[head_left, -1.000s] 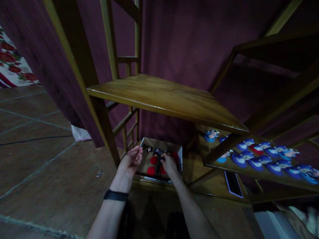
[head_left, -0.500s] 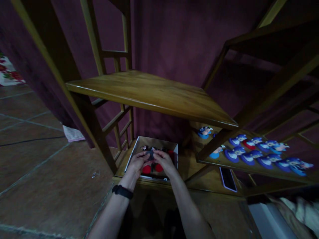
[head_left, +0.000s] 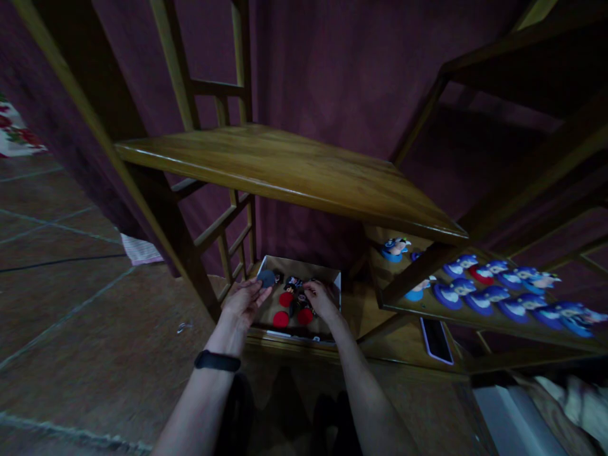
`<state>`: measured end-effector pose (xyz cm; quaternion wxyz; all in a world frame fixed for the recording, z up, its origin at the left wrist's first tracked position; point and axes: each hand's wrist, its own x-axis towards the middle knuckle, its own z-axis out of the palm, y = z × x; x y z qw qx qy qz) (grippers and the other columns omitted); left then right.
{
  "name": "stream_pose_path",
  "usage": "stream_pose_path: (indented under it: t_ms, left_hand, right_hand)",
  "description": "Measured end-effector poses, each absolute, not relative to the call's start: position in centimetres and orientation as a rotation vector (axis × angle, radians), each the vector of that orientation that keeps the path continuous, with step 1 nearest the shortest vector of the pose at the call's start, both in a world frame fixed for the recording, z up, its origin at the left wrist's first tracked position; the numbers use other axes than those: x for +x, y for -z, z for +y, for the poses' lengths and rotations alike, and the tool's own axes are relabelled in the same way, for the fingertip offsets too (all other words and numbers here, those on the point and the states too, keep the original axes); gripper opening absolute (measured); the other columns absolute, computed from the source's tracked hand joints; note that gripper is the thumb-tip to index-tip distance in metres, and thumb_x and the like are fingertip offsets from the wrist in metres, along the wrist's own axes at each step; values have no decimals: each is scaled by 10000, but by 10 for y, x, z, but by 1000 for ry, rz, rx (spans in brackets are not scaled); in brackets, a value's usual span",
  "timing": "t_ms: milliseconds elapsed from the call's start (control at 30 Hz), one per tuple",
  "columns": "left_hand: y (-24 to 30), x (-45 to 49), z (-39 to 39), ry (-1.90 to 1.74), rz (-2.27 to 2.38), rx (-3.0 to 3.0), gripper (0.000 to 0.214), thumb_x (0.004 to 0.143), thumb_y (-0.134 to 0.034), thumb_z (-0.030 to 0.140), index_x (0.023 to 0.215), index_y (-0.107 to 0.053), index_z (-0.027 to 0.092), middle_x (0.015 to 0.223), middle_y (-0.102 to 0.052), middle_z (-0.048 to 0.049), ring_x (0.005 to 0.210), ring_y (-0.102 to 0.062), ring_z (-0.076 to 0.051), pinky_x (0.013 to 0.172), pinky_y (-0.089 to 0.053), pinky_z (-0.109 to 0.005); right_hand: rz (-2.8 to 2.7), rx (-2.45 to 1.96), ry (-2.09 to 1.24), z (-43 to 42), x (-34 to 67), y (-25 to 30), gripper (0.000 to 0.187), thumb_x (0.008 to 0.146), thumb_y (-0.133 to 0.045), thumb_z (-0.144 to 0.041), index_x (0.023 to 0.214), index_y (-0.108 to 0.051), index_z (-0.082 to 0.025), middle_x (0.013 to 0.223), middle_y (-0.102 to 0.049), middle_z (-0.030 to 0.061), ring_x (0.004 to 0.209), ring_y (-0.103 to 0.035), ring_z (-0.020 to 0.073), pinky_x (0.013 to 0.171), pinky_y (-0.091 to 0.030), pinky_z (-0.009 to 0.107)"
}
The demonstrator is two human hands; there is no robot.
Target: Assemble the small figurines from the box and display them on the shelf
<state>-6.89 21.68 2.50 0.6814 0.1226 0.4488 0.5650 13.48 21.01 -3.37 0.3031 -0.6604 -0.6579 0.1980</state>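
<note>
Dark disc (head_left: 266,278) pinched in my left hand (head_left: 244,300), up over the box's (head_left: 306,270) left side! Red discs (head_left: 280,319) lie inside; my right hand (head_left: 321,300) reaches in, grip I can't tell; farther right, a phone (head_left: 437,341) below figurines (head_left: 455,291).

Quick count: one box (head_left: 297,268), one phone (head_left: 436,341), one wristband (head_left: 218,361), one dark disc (head_left: 266,278), three red discs (head_left: 280,318) in plain sight, at least ten figurines (head_left: 455,292), too bunched for exact.
</note>
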Motion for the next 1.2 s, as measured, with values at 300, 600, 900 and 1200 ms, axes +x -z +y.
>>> stream_pose_path:
  t_ms: [300,600,900,1200]
  left_hand:
    - [-26,-74,216,-1250,1022,274,165,730,-490,-31,721,-565,116,700,-635,-48,606,-630,-127,556,-550,-252]
    - [-25,-68,215,-1203,993,225,146,733,-501,-24,740,-555,111,684,-625,-56,608,-626,-125,576,-560,-257]
    - [-19,-57,211,-1226,985,215,162,723,-500,-46,703,-548,108,619,-594,-28,550,-599,-101,638,-570,-303]
    - [-22,-40,201,-1211,894,317,120,695,-552,-31,692,-610,75,703,-658,-82,638,-636,-149,662,-563,-301]
  right_hand:
    - [-2034,-2094,-367,206,148,34,211,774,-501,-224,950,-607,-270,1020,-581,10,964,-502,157,832,-324,273]
    - [-2080,-2113,-263,202,113,41,263,777,-505,-288,1016,-560,-191,1237,-455,113,1164,-359,268,926,-273,395]
    - [-1305,-1581,-900,211,109,21,303,698,-568,-273,984,-486,-214,934,-606,33,854,-593,180,749,-462,331]
    - [-1070,-1172,-1060,201,90,-5,297,632,-630,-299,894,-522,-208,834,-595,-6,759,-576,134,736,-473,279]
